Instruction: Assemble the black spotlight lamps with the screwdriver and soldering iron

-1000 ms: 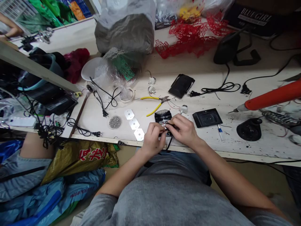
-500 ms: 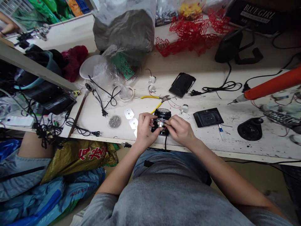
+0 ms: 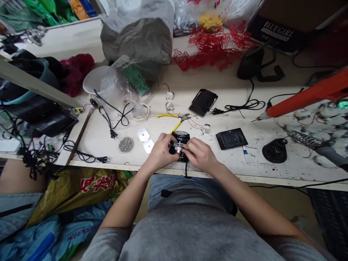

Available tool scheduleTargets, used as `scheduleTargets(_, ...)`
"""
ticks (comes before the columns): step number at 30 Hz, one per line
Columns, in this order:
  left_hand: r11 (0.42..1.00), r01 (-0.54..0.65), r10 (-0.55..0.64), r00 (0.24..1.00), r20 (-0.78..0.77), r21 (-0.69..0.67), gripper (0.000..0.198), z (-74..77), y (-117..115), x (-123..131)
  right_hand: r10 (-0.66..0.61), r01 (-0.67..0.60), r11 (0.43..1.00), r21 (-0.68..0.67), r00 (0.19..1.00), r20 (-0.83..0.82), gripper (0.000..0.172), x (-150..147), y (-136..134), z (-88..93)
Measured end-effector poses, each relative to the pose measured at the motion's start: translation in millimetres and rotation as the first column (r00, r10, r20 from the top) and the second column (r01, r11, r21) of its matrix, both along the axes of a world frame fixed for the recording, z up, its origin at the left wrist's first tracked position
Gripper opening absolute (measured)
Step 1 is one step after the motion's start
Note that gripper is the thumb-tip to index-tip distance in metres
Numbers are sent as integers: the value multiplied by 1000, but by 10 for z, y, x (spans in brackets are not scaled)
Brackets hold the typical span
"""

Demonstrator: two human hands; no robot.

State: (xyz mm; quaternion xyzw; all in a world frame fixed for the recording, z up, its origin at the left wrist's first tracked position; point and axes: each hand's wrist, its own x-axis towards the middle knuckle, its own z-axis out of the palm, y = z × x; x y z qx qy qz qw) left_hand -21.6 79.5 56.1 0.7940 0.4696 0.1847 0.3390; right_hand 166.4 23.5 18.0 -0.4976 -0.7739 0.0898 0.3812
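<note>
At the table's front edge a black device housing (image 3: 181, 135) lies open between my hands, with a clear round part at its far end. A small silvery-white motor (image 3: 178, 149) sits in its middle with thin wires about it. My left hand (image 3: 162, 151) is closed on the housing's left side, thumb and fingers around the motor. The fingers of my right hand (image 3: 199, 153) are pinched together at the motor's right side; what they hold is too small to make out. A black cord (image 3: 186, 169) runs from the housing over the table's edge.
Yellow-handled cutters (image 3: 175, 122) lie just beyond the housing. To the left are metal plates (image 3: 143, 135) and a dish of screws (image 3: 125, 144). A loose motor (image 3: 206, 128), a black cover (image 3: 231, 138) and an orange-handled soldering iron (image 3: 301, 99) are to the right.
The whole view has shifted a little, so table objects appear farther left. Both hands stay at the housing, with only slight finger movement around the motor.
</note>
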Motion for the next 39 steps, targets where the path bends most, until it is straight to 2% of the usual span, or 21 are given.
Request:
scheduleTargets(4, 997, 52, -51, 999, 13, -59, 39, 39, 68, -29, 26, -26, 1000, -14, 1000, 12, 16, 44, -3, -1)
scheduleTargets(8, 992, 82, -73, 993, 98, -94, 38, -12, 56, -102, 30, -30, 999, -12, 999, 23, 18, 54, 4, -11)
scheduleTargets(11, 991, 61, -39, 983, 178, -121, 39, -84, -32, -154, 48, -48, 999, 1, 999, 23, 17, 25, -18, 13)
scheduleTargets(15, 986, -24, 62, 970, 235, -162, 41, -170, -179, -179, 91, -91, 996, 16, 996, -10, 10, 90, 0, 126)
scheduleTargets(17, 983, -55, 98, 964, 246, -176, 44, -199, -228, -173, 44, -44, 998, 40, 999, -11, 11, 219, 137, 207)
scheduleTargets(19, 979, -78, 125, 959, 253, -186, 49, -218, -256, -160, -120, 119, 992, 43, 992, 29, 14, 395, 394, 293)
scheduleTargets(20, 977, -89, 138, 956, 260, -193, 53, -223, -265, -153, -240, 240, 971, 7, 969, 61, 26, 489, 558, 332)
scheduleTargets(22, 971, -105, 164, 946, 281, -213, 63, -223, -275, -144, -434, 457, 875, -158, 887, 159, 77, 663, 909, 394)
scheduleTargets(23, 968, -111, 177, 940, 292, -226, 70, -217, -278, -143, -473, 516, 817, -256, 855, 215, 99, 734, 1075, 412)
scheduleTargets(24, 964, -115, 186, 935, 301, -239, 75, -209, -281, -146, -483, 547, 761, -348, 837, 259, 114, 792, 1221, 421)
scheduleTargets(25, 961, -116, 192, 933, 304, -252, 79, -199, -283, -152, -470, 552, 714, -431, 834, 290, 121, 837, 1339, 419)
scheduleTargets(27, 955, -113, 197, 932, 304, -274, 82, -183, -286, -171, -416, 520, 657, -546, 854, 313, 119, 893, 1485, 392)
scheduleTargets(29, 951, -102, 193, 934, 302, -292, 81, -179, -290, -194, -370, 483, 650, -587, 876, 310, 112, 923, 1527, 353)
scheduleTargets(34, 950, -38, 141, 939, 315, -310, 84, -212, -284, -258, -300, 466, 692, -552, 880, 367, 104, 969, 1508, 382)
scheduleTargets(37, 961, 76, 10, 951, 308, -267, 100, -170, -229, -334, -324, 499, 715, -489, 857, 401, 101, 936, 1426, 549)
scheduleTargets(39, 965, 177, -120, 955, 272, -195, 115, -97, -153, -393, -401, 541, 746, -388, 830, 388, 86, 836, 1198, 681)
